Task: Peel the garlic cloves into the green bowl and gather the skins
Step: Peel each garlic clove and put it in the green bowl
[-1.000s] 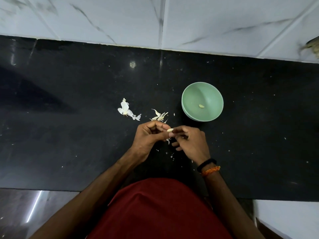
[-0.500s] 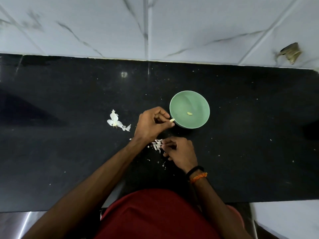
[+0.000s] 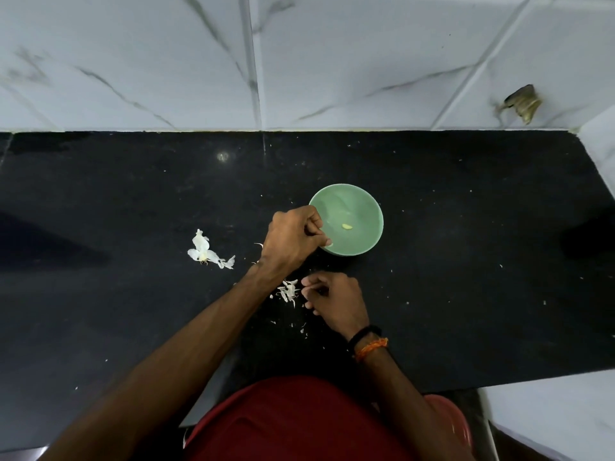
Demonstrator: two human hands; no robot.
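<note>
Now left hand [image 3: 293, 241] has moved off the right to the green bowl [image 3: 366, 207] rim, fingers [image 3: 321, 241] pinching the peeled garlic clove [image 3: 329, 244], drop imminent. Right hand [image 3: 336, 302] pinches skins [image 3: 289, 291] by the desk [image 3: 466, 261]. One clove [image 3: 346, 226] already in bowl.

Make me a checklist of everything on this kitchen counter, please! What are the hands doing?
Surface: black counter, speckled with tiny white bits.
Job's things: green bowl with one peeled clove inside; skins in a small pile by the right hand; bigger skin scrap further left.
Clutter: nothing seen beyond the skin flecks.
Hands: left hand curled at the bowl's rim, pinching a clove; right hand pinching the skins.
Cables: nothing seen.
Surroundings: white marble-look wall tiles with a chipped spot.
</note>
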